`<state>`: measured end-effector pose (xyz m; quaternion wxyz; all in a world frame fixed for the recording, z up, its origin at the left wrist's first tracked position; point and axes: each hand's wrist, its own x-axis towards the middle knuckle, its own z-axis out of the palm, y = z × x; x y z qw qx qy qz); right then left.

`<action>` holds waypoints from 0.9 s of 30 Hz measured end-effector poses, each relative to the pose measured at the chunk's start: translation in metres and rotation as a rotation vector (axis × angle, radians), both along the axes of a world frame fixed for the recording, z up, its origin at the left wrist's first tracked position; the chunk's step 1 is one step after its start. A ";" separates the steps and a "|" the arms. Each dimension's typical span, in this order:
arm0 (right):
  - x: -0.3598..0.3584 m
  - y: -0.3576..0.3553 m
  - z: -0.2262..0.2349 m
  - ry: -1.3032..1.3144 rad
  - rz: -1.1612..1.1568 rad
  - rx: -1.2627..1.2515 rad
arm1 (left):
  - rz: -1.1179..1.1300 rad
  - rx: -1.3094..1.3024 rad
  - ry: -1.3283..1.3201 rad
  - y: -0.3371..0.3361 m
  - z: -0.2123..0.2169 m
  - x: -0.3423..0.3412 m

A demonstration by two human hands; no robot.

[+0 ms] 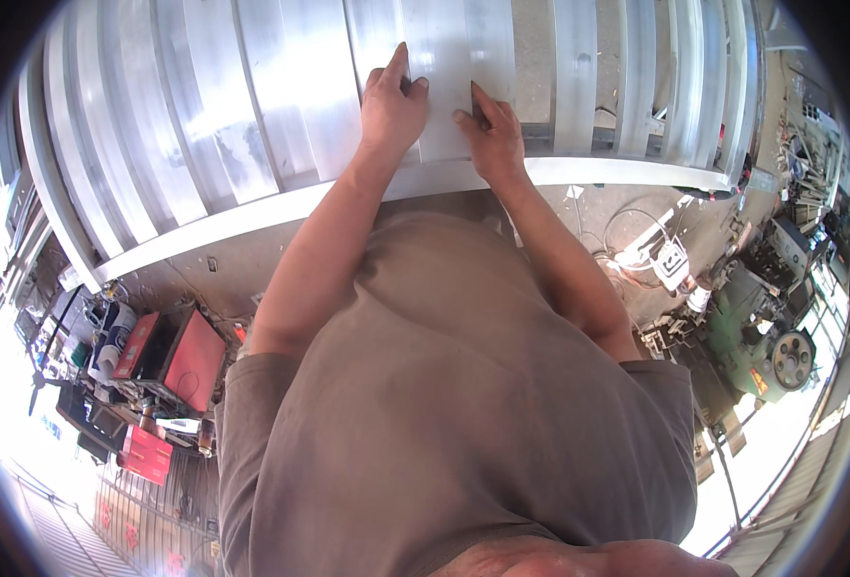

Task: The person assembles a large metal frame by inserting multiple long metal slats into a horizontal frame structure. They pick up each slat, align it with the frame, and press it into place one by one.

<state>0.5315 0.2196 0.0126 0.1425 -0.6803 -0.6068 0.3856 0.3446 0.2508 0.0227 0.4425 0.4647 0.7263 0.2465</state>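
Both of my hands rest on a row of shiny silver metal slats [441, 125] in a metal frame [627, 173]. My left hand [394, 108] touches a slat just left of the middle, its index finger stretched out away from me and its thumb apart. The other fingers are partly curled and hard to see. A short way to the right, my right hand [495, 139] lies on the neighbouring slat surface, index finger and thumb spread in a V. No tool shows in either hand.
Gaps separate the slats at the right, while those at the left lie close together. A red metal box [192, 358] stands at the lower left. A green machine with a wheel [791, 360] is at the right, near a cable and a white container [672, 264] on the floor.
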 end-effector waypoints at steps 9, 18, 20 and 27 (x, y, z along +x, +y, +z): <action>-0.003 -0.002 -0.002 0.008 -0.038 0.091 | 0.012 0.051 0.036 -0.001 -0.004 -0.001; -0.001 -0.002 -0.007 0.022 -0.031 0.111 | 0.015 0.038 0.035 0.000 -0.006 0.000; -0.002 -0.001 -0.006 0.029 -0.043 0.095 | 0.021 0.031 0.024 0.000 -0.006 0.000; -0.003 -0.002 -0.006 -0.044 -0.019 0.103 | -0.003 0.013 0.062 0.002 0.000 0.000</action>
